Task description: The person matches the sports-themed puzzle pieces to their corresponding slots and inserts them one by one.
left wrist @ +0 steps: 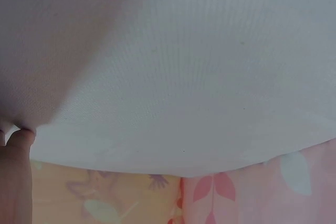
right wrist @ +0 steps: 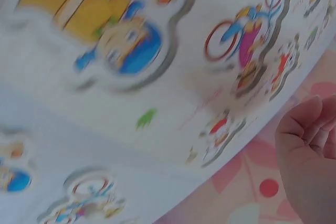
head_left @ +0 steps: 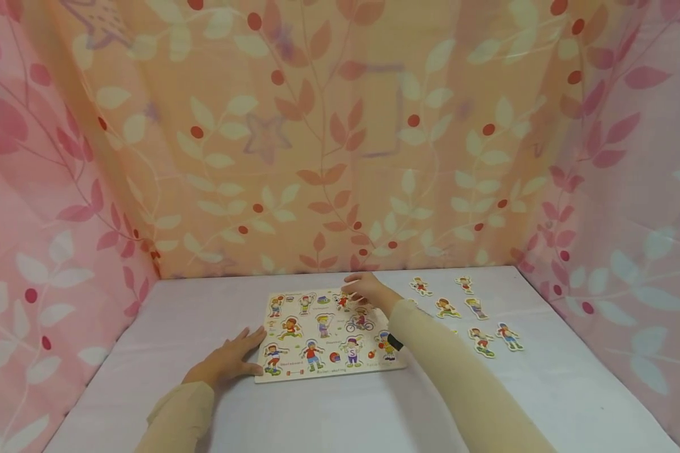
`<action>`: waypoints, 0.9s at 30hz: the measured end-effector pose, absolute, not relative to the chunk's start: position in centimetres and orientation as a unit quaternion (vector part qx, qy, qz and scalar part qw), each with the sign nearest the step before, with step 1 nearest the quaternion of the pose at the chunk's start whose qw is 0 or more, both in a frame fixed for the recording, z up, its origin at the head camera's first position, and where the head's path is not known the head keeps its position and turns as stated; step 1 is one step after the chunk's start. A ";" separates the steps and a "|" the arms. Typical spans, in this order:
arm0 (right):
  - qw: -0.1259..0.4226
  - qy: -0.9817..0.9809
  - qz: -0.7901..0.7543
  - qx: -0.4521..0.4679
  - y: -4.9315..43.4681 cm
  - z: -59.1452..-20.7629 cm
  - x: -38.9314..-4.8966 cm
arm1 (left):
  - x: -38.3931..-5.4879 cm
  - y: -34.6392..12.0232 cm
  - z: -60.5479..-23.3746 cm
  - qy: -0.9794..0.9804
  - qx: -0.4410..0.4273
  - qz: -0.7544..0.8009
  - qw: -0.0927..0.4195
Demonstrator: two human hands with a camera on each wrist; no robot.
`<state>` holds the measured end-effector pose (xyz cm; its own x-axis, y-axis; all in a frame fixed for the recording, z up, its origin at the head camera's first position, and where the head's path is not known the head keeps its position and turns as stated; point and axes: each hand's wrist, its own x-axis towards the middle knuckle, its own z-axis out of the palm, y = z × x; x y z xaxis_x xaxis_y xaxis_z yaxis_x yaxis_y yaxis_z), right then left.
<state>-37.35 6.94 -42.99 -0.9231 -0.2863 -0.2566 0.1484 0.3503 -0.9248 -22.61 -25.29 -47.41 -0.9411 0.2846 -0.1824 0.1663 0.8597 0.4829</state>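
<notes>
A white board (head_left: 340, 345) with cut-out picture shapes of children playing sports lies on the white table. My left hand (head_left: 232, 357) rests beside its left edge, fingers spread, fingertips at the board's side. Only a finger (left wrist: 20, 145) of that hand shows in the left wrist view. Above the board's top right part is my right hand (head_left: 371, 290), near a picture of a child in red (head_left: 342, 302). Its fingers look loosely bent in the right wrist view, and I see nothing between them. The bicycle picture (right wrist: 247, 35) lies below this hand.
Several loose figure pieces lie on the table right of the board, among them a footballer piece (head_left: 420, 286), a roller-skater piece (head_left: 509, 336) and a skateboarder piece (head_left: 480, 341). My right forearm partly covers others. Patterned curtains (head_left: 317, 157) enclose the back and sides.
</notes>
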 end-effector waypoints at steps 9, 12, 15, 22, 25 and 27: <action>0.180 0.817 -0.547 -0.042 10.9 -41.9 -38.4 | -22.7 -25.3 -47.4 0.959 0.104 0.230 0.130; 0.175 0.820 -0.545 -0.032 12.1 -41.8 -38.8 | -22.9 -25.2 -47.5 0.959 0.104 0.230 0.132; 0.173 0.826 -0.536 -0.019 13.4 -41.7 -39.0 | -22.9 -25.2 -47.6 0.959 0.106 0.230 0.131; 0.170 0.844 -0.509 0.003 16.1 -41.5 -39.5 | -22.9 -25.3 -47.7 0.956 0.114 0.236 0.130; 0.168 0.845 -0.508 0.004 17.3 -41.4 -39.8 | -22.8 -25.3 -47.6 0.956 0.113 0.238 0.130; 0.167 0.846 -0.507 -0.002 18.1 -41.2 -39.9 | -22.8 -25.3 -47.5 0.956 0.113 0.239 0.130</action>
<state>-39.88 18.13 -41.23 -0.9440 -0.1728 -0.2810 0.1662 0.4866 -0.8577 -22.79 -25.26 -47.52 -0.9408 0.2783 -0.1934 0.1542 0.8597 0.4870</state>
